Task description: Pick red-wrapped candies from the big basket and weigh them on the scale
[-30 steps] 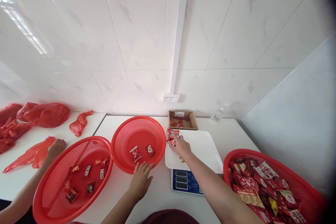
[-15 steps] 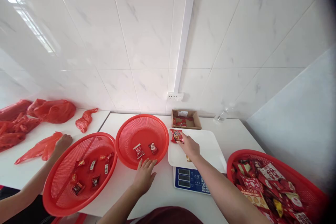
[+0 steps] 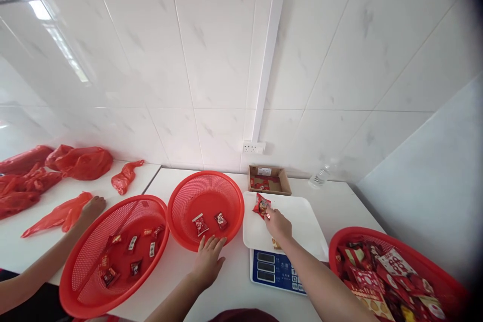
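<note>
My right hand (image 3: pixel 279 225) pinches a small red snack packet (image 3: pixel 261 205) above the left part of the white weighing pan (image 3: pixel 302 216). A yellowish packet (image 3: pixel 276 244) lies on the pan, partly hidden by my right wrist. Below the pan shows the scale's blue panel (image 3: pixel 277 270). My left hand (image 3: pixel 209 261), fingers stretched out, rests at the near rim of the middle red basket (image 3: pixel 206 183). Inside that basket lie two red packets, one on the left (image 3: pixel 199 224) and one on the right (image 3: pixel 221 220).
A left red basket (image 3: pixel 75 282) holds several small packets; a right one (image 3: pixel 341 234) is heaped with them. Behind the pan stand a cardboard box (image 3: pixel 269 181) and a clear plastic bottle (image 3: pixel 320 177). Another person's hand (image 3: pixel 92 209) touches a red plastic bag (image 3: pixel 62 216).
My right hand has shifted the red packet slightly right over the pan, and the packet has tilted. My left hand stays at the basket rim. The camera view has tipped slightly upward.
</note>
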